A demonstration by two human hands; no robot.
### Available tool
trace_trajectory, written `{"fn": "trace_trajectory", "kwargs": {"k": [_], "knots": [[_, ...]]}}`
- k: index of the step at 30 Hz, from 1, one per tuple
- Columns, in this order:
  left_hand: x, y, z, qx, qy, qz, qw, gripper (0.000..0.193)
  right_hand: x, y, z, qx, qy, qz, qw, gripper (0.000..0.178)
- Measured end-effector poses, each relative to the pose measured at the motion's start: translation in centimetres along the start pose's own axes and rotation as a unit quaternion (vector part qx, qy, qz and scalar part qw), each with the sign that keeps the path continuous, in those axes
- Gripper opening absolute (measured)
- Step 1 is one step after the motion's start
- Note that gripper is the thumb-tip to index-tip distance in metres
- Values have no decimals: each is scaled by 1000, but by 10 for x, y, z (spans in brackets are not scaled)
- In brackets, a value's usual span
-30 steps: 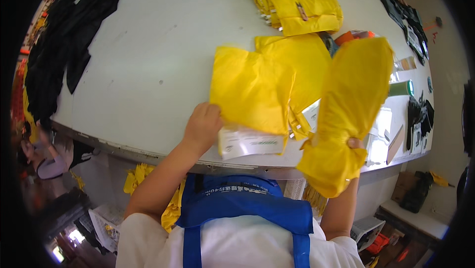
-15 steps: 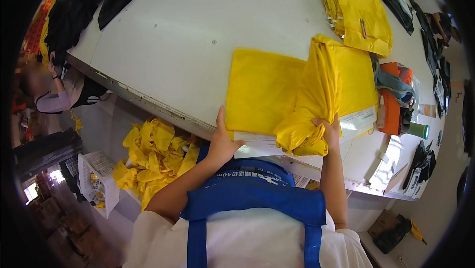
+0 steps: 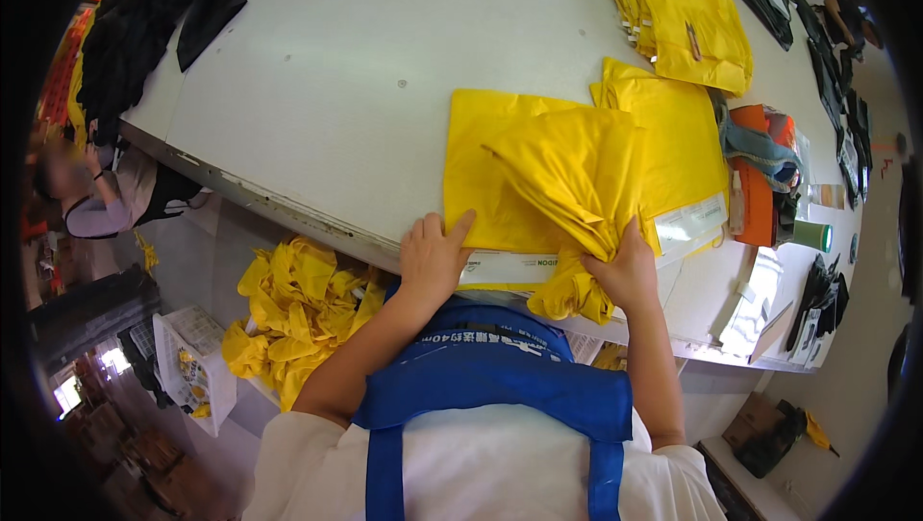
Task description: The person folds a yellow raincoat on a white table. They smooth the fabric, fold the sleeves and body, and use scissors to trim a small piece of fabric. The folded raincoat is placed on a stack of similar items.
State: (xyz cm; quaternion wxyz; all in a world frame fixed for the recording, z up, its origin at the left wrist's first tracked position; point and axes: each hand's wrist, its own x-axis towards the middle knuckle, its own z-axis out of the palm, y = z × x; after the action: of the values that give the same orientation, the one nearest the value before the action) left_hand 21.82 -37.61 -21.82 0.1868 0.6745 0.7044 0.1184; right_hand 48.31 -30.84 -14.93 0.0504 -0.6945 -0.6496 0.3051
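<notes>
A folded yellow cloth [image 3: 486, 161] lies flat on the table at its near edge, with a white printed sheet [image 3: 510, 268] showing along its lower side. My left hand [image 3: 430, 257] rests open at that cloth's left edge, its thumb on the fabric and its fingers on the tabletop. My right hand [image 3: 630, 269] is closed around a bunched, pleated yellow cloth [image 3: 586, 170], which fans out to the upper left over the flat one. Further right lies another flat yellow cloth [image 3: 678, 141] with a white printed strip [image 3: 694, 225] along its near side.
A stack of folded yellow cloths [image 3: 692, 31] sits at the far right. Beside it are an orange box [image 3: 758, 204], a blue cloth [image 3: 764, 156] and a green cylinder [image 3: 812, 235]. Crumpled yellow fabric [image 3: 293, 305] and a white basket [image 3: 197, 367] are below left. Another person [image 3: 106, 189] stands at the left.
My right hand has shifted slightly left and down, and the bunched cloth's top has swung left over the flat cloth. My left hand's thumb has moved onto the flat cloth.
</notes>
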Motion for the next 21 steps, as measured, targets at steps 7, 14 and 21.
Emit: {"fn": "trace_trajectory", "kwargs": {"k": [7,14,21], "knots": [[36,-31,31,-91,-33,363,927,23,4,25,-4,56,-18,-94,994,63],[45,-21,23,-158,-32,182,970,26,-1,37,-9,-82,-205,-394,892,38],[61,-1,10,-181,8,162,970,25,2,40,-7,-114,-254,-418,865,38]]}}
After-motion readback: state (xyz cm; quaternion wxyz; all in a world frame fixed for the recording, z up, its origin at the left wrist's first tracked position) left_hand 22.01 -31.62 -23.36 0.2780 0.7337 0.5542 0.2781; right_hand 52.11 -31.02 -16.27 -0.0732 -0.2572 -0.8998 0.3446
